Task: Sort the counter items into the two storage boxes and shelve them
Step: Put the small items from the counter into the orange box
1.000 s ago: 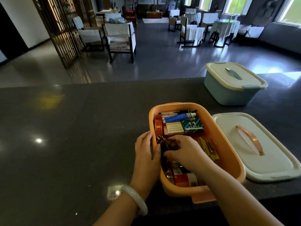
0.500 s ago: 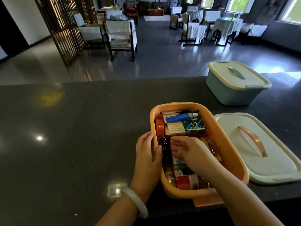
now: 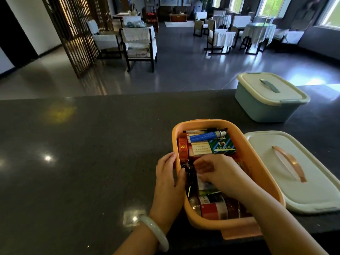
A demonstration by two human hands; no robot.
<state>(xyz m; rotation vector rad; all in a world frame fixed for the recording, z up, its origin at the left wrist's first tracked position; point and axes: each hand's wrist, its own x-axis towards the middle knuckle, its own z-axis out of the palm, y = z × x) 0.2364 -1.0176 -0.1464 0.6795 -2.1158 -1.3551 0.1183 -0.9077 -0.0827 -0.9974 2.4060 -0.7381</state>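
Orange box (image 3: 257,162) lower centre of frame on bench (image 3: 82,144), lid (image 3: 312,190) off at right. Right hand (image 3: 219,170) a second ago gripped dark keys (image 3: 189,173); now released, keys lie inside by left wall. Right fingers loosely spread, pressing packets flat. Left hand (image 3: 168,179) grips box's left rim, thumb inside. Packing likely near done; lidding next. Blue box (image 3: 266,107) upper right, closed.

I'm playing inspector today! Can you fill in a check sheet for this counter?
Surface: dark counter, glossy, light spots.
Job's things: orange box open, packed with small boxes and tubes; its white lid beside it; blue box lidded.
Clutter: nothing seen.
Hands: left hand grips the orange box's rim; right hand inside, fingers on the contents.
Cables: nothing seen.
Surroundings: chairs, covered tables, wooden screen, windows.
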